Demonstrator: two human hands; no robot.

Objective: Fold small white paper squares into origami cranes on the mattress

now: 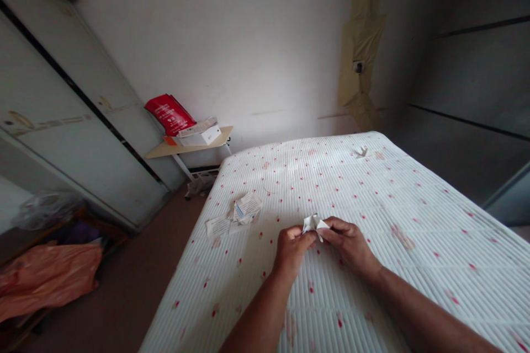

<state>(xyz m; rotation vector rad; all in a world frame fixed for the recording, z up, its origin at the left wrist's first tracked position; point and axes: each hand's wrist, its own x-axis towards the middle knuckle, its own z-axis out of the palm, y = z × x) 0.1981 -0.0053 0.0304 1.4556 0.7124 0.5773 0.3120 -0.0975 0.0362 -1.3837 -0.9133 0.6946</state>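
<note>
- The folded paper piece (pixel 313 224) is held over the mattress (pixel 314 176), well in from its left edge and well short of its far edge. The spot probably suits the work because the forearms reach it squarely from the near side.
- Both hands share the paper, most likely because it is so small and light that one hand alone would let its creases spring or twist.
- The printed paper scraps (pixel 247 208) lie overlapping near the left edge of the mattress, beyond the left hand (pixel 292 248); there they seem to be within reach yet clear of both wrists.
- The small white paper shape (pixel 361 151) sits by itself near the far right corner, apparently set aside where no arm would brush it; whether it is folded or only crumpled is too small to tell.
- The left hand's fingers are closed on the left side of the paper, thumb on the near face.
- The right hand (pixel 348 240) pinches the right side between thumb and forefinger.
- The paper therefore lies between the two sets of fingertips, its upper part standing above them and one pointed tip hanging down between the thumbs.
</note>
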